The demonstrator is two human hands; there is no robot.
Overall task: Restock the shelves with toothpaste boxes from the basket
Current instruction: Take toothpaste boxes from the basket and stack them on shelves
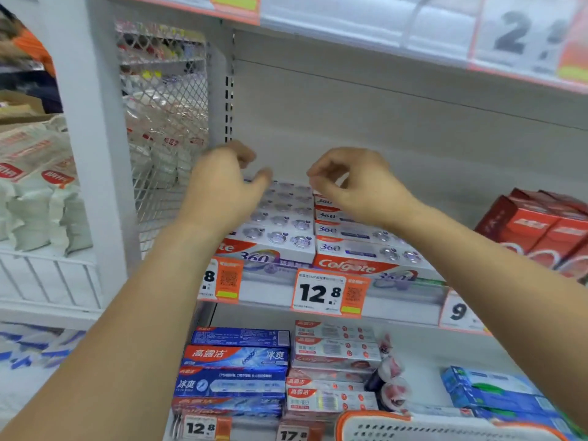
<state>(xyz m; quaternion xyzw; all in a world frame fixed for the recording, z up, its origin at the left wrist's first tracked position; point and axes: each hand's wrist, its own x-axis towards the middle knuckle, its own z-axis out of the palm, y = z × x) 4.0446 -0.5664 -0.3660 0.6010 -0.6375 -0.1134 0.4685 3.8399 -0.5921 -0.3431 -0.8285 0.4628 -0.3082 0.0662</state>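
Both arms reach forward over the middle shelf; the left hand and right hand hover side by side above the stock, apart from one another, at roughly 12 o'clock from the picture's centre; each has its fingers loosely curled and grips nothing visible, though motion blur leaves the fingertips unclear.

Beneath the hands lie two rows of white Colgate 360 toothpaste boxes, flat and stacked back into the shelf; the left row sits under the left hand, the right row just beside it at 3 o'clock, the two rows touching; whether the fingers touch the rearmost boxes cannot be told.

A price tag reading 12.8 hangs on the shelf edge in front of the right row; red boxes stand well apart at 3 o'clock on the same shelf.

On the lower shelf, at 6 o'clock, blue boxes are stacked beside white-and-red boxes; teal boxes lie further toward 4 o'clock.

The basket, white with an orange rim, shows partly at the bottom edge, about 5 o'clock; its contents are out of sight.

A wire mesh panel closes the shelf's side at 10 o'clock.
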